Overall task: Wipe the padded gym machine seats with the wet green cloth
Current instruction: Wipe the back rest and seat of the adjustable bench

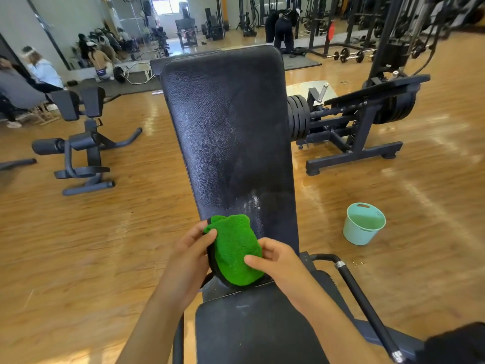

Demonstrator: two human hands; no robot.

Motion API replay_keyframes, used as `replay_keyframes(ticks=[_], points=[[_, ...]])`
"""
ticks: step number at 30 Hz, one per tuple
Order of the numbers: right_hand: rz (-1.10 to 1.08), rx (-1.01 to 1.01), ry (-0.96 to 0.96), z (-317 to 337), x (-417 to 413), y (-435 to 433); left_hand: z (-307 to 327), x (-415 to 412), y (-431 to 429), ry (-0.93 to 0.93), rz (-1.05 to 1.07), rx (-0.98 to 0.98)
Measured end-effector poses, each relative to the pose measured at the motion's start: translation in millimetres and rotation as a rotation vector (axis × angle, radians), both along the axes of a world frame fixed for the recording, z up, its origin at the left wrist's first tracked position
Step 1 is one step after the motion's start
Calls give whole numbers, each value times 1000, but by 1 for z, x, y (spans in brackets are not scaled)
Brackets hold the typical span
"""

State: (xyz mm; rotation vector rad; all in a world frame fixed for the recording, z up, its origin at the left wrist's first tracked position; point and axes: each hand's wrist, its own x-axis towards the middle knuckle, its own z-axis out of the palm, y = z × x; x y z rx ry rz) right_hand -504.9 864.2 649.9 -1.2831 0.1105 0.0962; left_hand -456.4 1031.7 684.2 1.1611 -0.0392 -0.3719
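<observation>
The green cloth, at lower centre, is pinched by the left hand and right hand above the back pad; it is best refolded flat and drawn in overlapping strokes toward the seat pad.

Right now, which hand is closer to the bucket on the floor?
Right. The right hand holds the green cloth on the side toward the bucket; the left hand holds its other edge, farther from the bucket.
</observation>
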Motion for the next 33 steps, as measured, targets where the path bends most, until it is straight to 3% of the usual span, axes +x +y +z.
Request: replay_keyframes(ticks=[4, 8, 10, 13, 16, 21, 24, 29, 33], points=[[-89, -184, -68, 6, 2, 0, -14, 4, 5, -22, 206, 211], [-114, -467, -141, 14, 4, 6, -27, -10, 1, -285, 306, 621], [-137, -546, -153, 19, 5, 8, -30, -21, -3, -377, 136, 599], [-75, -595, -160, 30, 6, 9, -36, -30, -11, -374, -137, 462], [-42, -681, -155, 32, 6, 8, -37, -25, -14, -322, -184, 404], [-148, -1153, -262, 32, 9, 4, -35, -14, -14, -250, -235, 450], [-158, -1065, -345, 31, 15, -4, -33, -8, -11, -153, -278, 351], [107, -666, -173, 30, 28, -16, -26, -1, -9, -102, -327, 277], [89, -674, -173, 25, 44, -16, -25, 5, -11, -134, -285, 406]])
